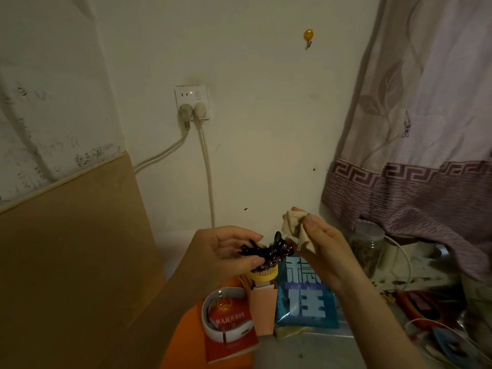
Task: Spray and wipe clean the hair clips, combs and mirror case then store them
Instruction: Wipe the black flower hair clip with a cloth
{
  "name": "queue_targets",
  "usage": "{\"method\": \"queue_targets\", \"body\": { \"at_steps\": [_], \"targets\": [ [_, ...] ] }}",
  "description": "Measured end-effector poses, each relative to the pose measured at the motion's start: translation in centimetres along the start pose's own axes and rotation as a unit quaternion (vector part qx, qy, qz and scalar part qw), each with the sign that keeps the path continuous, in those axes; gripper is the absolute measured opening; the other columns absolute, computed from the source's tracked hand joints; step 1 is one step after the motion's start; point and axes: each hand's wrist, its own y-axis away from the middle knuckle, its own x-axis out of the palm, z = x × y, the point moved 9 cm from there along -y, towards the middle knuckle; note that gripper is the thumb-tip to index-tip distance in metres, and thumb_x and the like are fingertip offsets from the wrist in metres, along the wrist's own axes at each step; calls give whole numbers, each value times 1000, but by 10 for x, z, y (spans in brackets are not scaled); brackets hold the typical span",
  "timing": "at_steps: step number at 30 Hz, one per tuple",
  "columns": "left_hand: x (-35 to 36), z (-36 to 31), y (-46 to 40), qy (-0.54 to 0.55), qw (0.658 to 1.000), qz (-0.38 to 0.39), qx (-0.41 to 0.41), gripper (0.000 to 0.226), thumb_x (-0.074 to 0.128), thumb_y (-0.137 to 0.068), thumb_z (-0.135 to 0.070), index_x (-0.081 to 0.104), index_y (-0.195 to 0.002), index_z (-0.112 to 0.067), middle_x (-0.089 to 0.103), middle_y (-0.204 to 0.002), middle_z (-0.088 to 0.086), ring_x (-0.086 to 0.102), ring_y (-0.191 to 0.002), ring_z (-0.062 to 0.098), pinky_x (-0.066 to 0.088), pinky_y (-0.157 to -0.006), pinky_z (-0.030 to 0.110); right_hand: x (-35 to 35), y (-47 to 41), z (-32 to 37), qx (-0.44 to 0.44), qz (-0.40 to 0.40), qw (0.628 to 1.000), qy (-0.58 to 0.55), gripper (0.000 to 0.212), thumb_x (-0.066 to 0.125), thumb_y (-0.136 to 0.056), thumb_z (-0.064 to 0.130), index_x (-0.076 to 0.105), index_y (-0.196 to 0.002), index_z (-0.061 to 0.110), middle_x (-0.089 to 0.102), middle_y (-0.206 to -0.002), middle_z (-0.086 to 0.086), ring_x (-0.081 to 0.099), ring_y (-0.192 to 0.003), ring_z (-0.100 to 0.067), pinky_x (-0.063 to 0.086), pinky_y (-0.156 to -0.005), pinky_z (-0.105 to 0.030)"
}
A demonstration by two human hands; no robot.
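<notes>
My left hand [223, 251] pinches a dark beaded claw hair clip [269, 253] between thumb and fingers, holding it up above the table's clutter. My right hand [322, 243] grips a crumpled beige cloth [296, 226] just right of the clip, a small gap between cloth and clip. A yellow ribbed cap [263, 274] of a bottle shows right under the clip. No comb or mirror case is clearly visible.
Below lie a red booklet [231, 331] with a white band [226, 315] on it, a pink box [263, 304], and a blue packet [306, 294]. A clear jar [366, 249] stands at right under a curtain [415, 155]. Brown board [69, 249] left; cables hang from a wall socket [192, 102].
</notes>
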Motion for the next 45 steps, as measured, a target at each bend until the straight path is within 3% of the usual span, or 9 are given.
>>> {"method": "queue_targets", "body": {
  "at_steps": [7,11,15,19,28,34,38,41,45],
  "targets": [
    [9,-21,-2,-121,987,51,88,41,83,-67,-1,70,-92,-31,73,-86,-14,70,-82,4,52,-78,13,3,1,-2,67,27,992,104,39,63,-74,23,69,-106,1,69,-74,-6,63,-61,-10,51,-57,-21],
    [15,-23,-2,-164,978,77,102,40,82,-68,-1,72,-94,-29,70,-83,-25,67,-84,-2,49,-77,9,4,2,1,40,22,990,137,38,65,-73,23,71,-102,0,73,-87,-13,66,-70,-17,54,-60,-23],
    [21,-22,-2,-202,968,99,109,34,80,-70,-5,74,-97,-25,71,-87,-21,67,-86,-2,49,-77,11,8,6,5,25,33,985,167,38,65,-71,25,72,-100,1,74,-84,-11,68,-70,-15,53,-61,-21],
    [25,-23,-4,-214,963,111,119,35,77,-69,-11,70,-97,-32,70,-88,-19,67,-86,-1,52,-78,15,13,8,3,25,48,973,222,31,68,-74,17,72,-101,2,73,-93,-14,66,-83,-20,53,-78,-30],
    [20,-7,-5,-189,971,112,93,39,79,-70,-6,71,-99,-30,71,-94,-16,67,-90,1,49,-83,14,5,5,-4,21,-25,974,225,4,70,-80,3,73,-81,5,69,-73,-10,62,-61,-15,51,-57,-23],
    [20,5,0,-171,979,82,75,40,80,-71,-4,70,-102,-28,70,-104,-15,63,-101,-3,46,-89,11,-6,7,-6,-20,-99,969,224,4,72,-80,2,72,-80,6,68,-66,-4,62,-52,-7,49,-47,-18],
    [15,12,5,-181,982,-10,56,47,81,-72,-15,65,-113,-31,57,-127,-18,50,-118,-9,37,-94,3,-11,11,-9,-40,-138,967,210,9,73,-79,2,72,-79,11,70,-73,-10,63,-65,-19,53,-58,-27],
    [8,27,10,-123,989,-82,-28,52,79,-72,-27,58,-116,-43,52,-126,-25,51,-110,-14,41,-84,0,-15,17,-6,-69,-180,956,219,11,73,-79,4,73,-78,15,72,-79,-9,65,-74,-20,55,-68,-34],
    [8,49,14,-39,988,-101,-112,58,73,-56,-53,61,-112,-44,67,-111,-18,65,-97,-1,56,-84,26,-15,27,2,-126,-208,941,237,17,73,-80,5,72,-75,22,72,-76,1,66,-75,-15,55,-70,-31]
  ]
}}
